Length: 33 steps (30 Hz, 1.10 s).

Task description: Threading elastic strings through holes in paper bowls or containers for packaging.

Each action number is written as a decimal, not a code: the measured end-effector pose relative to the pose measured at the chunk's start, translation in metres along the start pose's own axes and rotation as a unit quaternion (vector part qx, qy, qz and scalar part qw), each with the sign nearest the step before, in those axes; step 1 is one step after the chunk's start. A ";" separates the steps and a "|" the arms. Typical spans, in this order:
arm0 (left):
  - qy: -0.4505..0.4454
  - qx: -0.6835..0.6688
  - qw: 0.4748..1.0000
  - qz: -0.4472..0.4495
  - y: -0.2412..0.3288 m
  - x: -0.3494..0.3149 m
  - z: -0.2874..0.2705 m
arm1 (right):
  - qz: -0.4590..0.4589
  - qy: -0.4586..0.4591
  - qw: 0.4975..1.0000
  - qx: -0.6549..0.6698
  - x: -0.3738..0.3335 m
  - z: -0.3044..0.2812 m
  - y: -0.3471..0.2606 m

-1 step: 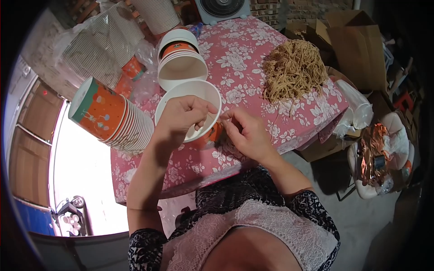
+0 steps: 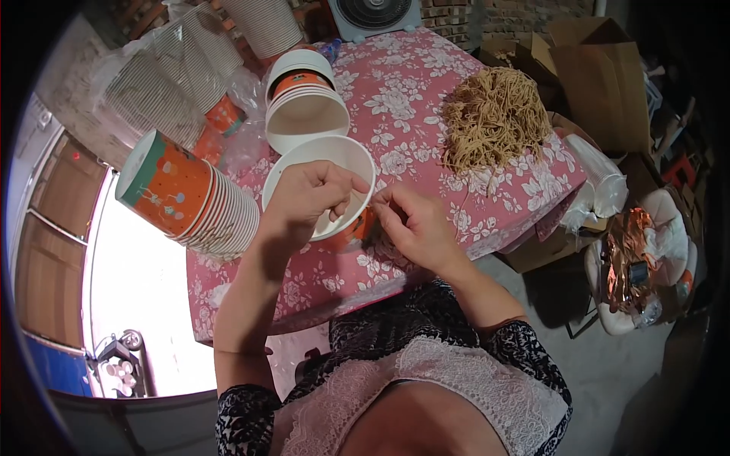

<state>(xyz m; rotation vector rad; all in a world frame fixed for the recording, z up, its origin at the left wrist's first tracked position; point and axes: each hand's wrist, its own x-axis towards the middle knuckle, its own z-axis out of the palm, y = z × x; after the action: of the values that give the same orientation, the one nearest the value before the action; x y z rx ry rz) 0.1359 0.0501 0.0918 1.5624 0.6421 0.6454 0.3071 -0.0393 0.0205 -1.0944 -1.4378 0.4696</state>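
A white-lined paper bucket [image 2: 346, 154] with an orange outside lies tilted on the table, its mouth turned toward me. My left hand [image 2: 313, 194] reaches over the mouth, fingers curled and the index finger close to the right rim. Just outside that rim, my right hand [image 2: 411, 220] has thumb and forefinger pinched together. Whatever either hand holds is too thin or hidden to make out. A tangled heap of tan cords [image 2: 494, 118] rests on the table to the right.
Left of my hands leans a stack of orange and green paper buckets [image 2: 186, 190]. More nested buckets [image 2: 304, 114] lie behind. Clear-wrapped stacks [image 2: 152, 99] stand at the back left. A fan-like appliance [image 2: 372, 15] sits at the far edge; cardboard boxes [image 2: 601, 91] are at right.
The bucket has shifted very slightly to the right. Both hands stay in nearly the same place.
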 end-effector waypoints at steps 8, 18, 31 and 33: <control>-0.019 0.006 0.998 -0.057 -0.002 0.006 0.001 | 0.030 -0.054 0.998 0.023 0.004 -0.010 -0.002; -0.044 0.019 0.995 -0.084 0.003 0.009 0.009 | 0.016 -0.089 0.995 0.038 0.040 -0.034 -0.018; -0.061 0.028 0.996 -0.064 -0.001 0.010 0.011 | -0.090 -0.153 0.983 -0.039 0.053 -0.051 -0.010; -0.068 0.025 0.996 -0.061 -0.001 0.011 0.010 | -0.126 -0.128 0.980 -0.091 0.043 -0.048 -0.008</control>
<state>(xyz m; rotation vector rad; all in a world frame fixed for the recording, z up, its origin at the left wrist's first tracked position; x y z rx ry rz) 0.1502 0.0513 0.0906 1.5840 0.6503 0.4305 0.3556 -0.0224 0.0606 -1.0021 -1.8497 0.3105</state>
